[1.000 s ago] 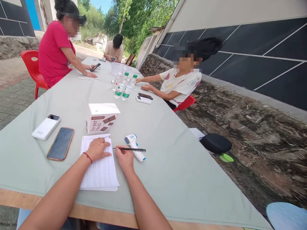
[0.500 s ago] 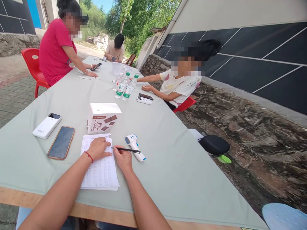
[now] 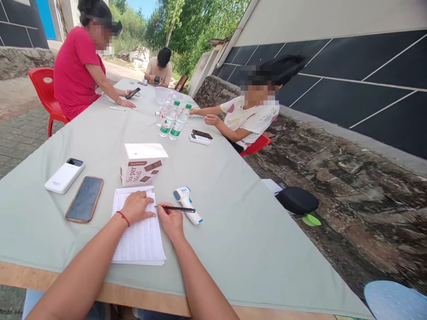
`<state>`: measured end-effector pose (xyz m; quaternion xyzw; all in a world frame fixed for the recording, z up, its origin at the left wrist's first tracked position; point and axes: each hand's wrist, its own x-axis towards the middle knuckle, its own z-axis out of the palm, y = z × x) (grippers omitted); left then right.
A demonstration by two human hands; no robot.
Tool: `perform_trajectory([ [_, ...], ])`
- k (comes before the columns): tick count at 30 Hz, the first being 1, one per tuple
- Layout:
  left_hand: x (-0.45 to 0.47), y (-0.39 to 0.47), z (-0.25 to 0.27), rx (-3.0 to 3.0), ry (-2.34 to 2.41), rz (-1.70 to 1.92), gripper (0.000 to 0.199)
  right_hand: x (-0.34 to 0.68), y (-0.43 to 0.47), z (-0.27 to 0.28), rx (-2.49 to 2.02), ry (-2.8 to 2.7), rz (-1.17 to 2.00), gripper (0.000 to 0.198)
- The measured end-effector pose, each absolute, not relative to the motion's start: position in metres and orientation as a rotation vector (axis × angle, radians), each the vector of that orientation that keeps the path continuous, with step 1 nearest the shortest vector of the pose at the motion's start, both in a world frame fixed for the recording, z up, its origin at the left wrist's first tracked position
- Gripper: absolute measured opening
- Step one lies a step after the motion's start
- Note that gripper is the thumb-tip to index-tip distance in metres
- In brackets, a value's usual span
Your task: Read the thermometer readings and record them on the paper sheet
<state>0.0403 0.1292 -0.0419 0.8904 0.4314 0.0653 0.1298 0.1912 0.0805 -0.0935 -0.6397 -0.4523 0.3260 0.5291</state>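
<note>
My left hand [image 3: 138,207] lies flat on a stack of written sheets of paper [image 3: 140,244], fingers spread near its upper part. A black pen [image 3: 176,208] is pinched in my right hand [image 3: 171,221], its tip at the right edge of the top sheet. The writing on the paper is too small to read. Just right of that hand, a white and blue infrared thermometer [image 3: 187,204] rests on the cloth. Behind the paper stands a white and brown box [image 3: 144,164] marked "Super Meal".
Left of the paper lie a smartphone [image 3: 84,198] and a white power bank [image 3: 64,175]. Water bottles [image 3: 175,122] with green caps stand farther up the cloth-covered table [image 3: 233,222]. Three people sit around it: one in pink [image 3: 80,66], one in white [image 3: 250,118], another at the far end [image 3: 160,66].
My hands, the pen and the paper look unchanged. The person in white at the right has lifted one hand slightly off the table.
</note>
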Motion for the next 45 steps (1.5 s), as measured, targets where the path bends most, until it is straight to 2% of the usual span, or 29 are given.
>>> perform_trajectory([
  [45, 0.04, 0.13, -0.043, 2.599, 1.25, 0.199, 0.043, 0.189, 0.079, -0.084, -1.57, -1.04, 0.769, 0.024],
])
